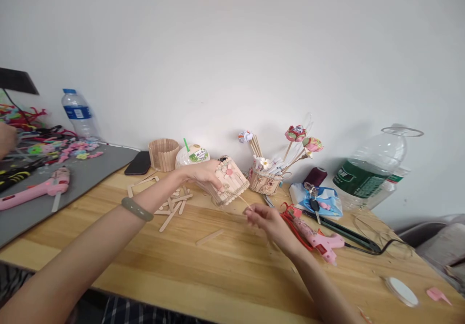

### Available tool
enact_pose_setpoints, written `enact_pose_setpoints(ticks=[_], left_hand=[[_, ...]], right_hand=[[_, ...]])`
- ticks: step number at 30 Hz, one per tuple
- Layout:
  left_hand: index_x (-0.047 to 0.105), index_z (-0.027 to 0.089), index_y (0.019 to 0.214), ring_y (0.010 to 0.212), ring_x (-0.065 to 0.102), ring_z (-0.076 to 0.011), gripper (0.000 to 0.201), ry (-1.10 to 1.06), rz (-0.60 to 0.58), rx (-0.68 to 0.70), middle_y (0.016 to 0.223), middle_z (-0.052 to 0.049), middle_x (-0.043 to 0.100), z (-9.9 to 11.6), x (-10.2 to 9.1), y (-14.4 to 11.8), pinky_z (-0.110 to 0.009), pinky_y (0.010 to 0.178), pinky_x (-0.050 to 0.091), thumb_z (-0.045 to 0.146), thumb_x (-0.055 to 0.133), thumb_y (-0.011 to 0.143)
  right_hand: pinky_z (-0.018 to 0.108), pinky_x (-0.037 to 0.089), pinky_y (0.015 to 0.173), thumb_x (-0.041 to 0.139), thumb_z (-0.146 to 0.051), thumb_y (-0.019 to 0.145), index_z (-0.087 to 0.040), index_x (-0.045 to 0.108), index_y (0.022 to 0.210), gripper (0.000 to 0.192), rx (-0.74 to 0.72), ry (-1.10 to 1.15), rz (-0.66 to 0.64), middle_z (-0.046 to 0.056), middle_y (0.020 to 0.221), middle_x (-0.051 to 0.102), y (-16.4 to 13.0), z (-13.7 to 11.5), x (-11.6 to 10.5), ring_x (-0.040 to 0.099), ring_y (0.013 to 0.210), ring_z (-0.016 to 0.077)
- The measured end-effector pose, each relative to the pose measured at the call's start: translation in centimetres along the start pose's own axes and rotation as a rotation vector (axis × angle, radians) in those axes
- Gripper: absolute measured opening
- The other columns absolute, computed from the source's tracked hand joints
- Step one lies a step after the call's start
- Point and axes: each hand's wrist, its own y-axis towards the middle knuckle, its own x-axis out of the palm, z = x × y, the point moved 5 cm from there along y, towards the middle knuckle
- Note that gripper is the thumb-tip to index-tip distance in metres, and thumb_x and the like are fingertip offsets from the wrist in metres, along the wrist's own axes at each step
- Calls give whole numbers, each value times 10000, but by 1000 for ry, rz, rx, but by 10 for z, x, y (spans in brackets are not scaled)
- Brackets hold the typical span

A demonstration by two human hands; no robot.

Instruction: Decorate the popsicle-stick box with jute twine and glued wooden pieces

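Lying nearest on the wooden table [232, 275]: one loose flat stick [209, 237], all by itself. Pinching a thin pale string [240, 199] at mid-table: right hand [267, 220], finger and thumb pressed together on it, other fingers curled. Running up and left from that pinch to the little stick box [229, 181], that string. Holding the stick box just above the table, tipped over on its side: left hand [203, 174], fingers wrapped round its left end, green bangle [137, 208] on the wrist. Stuck on the box front, small pink bits. Scattered just left of the box, more flat sticks [173, 204]. Resting right beside the right hand: pink glue gun [319, 239], nose pointing right and near. Far behind the box, by the white wall: round stick cup [163, 154], drink cup with green straw [192, 155], black phone [138, 163]. Standing just right of the box, a basket of paper flowers [267, 176]. Sitting far right, a big clear bottle [366, 171]. Far left on a gray mat [32, 208]: second pink glue gun [34, 191], water bottle [77, 112], bright pipe cleaners [54, 142]. Peeking in at the left edge, part of another person's hand [6, 139].
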Motion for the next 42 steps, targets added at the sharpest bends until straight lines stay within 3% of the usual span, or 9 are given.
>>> enact_pose_setpoints(ticks=[4,7,10,15,21,29,35,42], left_hand=[[638,142,898,860,628,-211,401,-56,-41,-18,921,-49,698,1,3,-5,-305,750,485,134,743,511],[640,145,909,850,632,-210,418,-72,-67,-30,913,-46,702,1,7,-4,-303,745,489,126,743,505],[634,140,946,866,628,-218,453,-63,-86,-38,934,-56,696,2,10,-1,-308,750,486,134,745,507],[619,137,955,879,613,-217,476,-9,-81,-38,945,-51,678,3,12,1,-292,744,471,119,744,496],[623,136,820,732,608,-183,345,37,-87,-34,736,8,652,6,15,0,-246,620,450,135,743,496],[630,142,907,847,620,-214,437,-7,-115,-33,880,-31,686,1,21,5,-288,715,484,154,765,492],[629,158,930,888,621,-202,444,-91,-137,-14,951,-38,692,-4,23,8,-300,770,485,146,765,507],[624,139,921,846,620,-189,466,-146,-140,-30,906,-42,696,-13,26,6,-286,727,491,102,766,479]], right_hand=[[224,356,530,520,-411,806,-164,569,763,255,-25,28,188,-13,645,527,3,-15,-26,464,578,113],[238,357,554,550,-391,789,-167,588,759,229,-52,18,269,4,690,557,7,-28,-33,476,613,129],[260,367,589,586,-344,772,-178,626,752,172,-115,-87,325,16,698,580,13,-42,-30,489,634,150],[296,393,665,589,-248,782,-221,675,756,94,-326,-507,431,35,785,586,18,-61,-18,534,744,187],[333,407,733,558,-243,814,-240,684,830,127,-464,-627,427,45,797,564,17,-61,-6,522,804,207],[310,411,695,492,-219,838,-224,641,866,152,-405,-441,348,42,767,605,11,-52,-9,540,753,194],[291,400,654,615,-306,732,-185,646,726,125,-100,-16,310,29,722,620,13,-33,-39,540,693,176],[255,397,570,694,-344,643,-161,710,709,196,65,167,73,14,645,645,11,-17,-52,531,597,133]])
